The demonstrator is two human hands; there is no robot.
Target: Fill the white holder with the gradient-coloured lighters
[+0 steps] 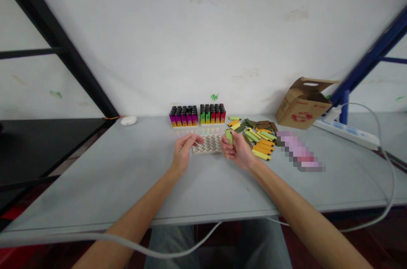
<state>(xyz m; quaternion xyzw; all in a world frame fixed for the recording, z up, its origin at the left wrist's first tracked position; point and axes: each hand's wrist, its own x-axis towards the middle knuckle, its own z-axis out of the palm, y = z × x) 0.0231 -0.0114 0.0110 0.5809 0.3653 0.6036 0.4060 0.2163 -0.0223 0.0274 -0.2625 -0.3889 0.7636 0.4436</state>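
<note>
A white tray [208, 145] with rows of slots lies on the table between my hands. My left hand [183, 150] is at its left end, thumb and fingers closed on the tray's edge. Upright in my right hand [238, 149], at the tray's right end, is a light green lighter [229, 136] gripped in curled fingers. Just right of that hand spreads a loose pile of lighters in yellow, orange, green and brown, among them an orange lighter [263, 147] and a yellow lighter [261, 155].
Behind the tray stand a block of purple-and-orange lighters [183, 117] and a block of green and red lighters [212, 114]. An open cardboard box [300, 110], a power strip [348, 133] and a blurred pink item [297, 148] are at right. A white case [129, 120] lies far left.
</note>
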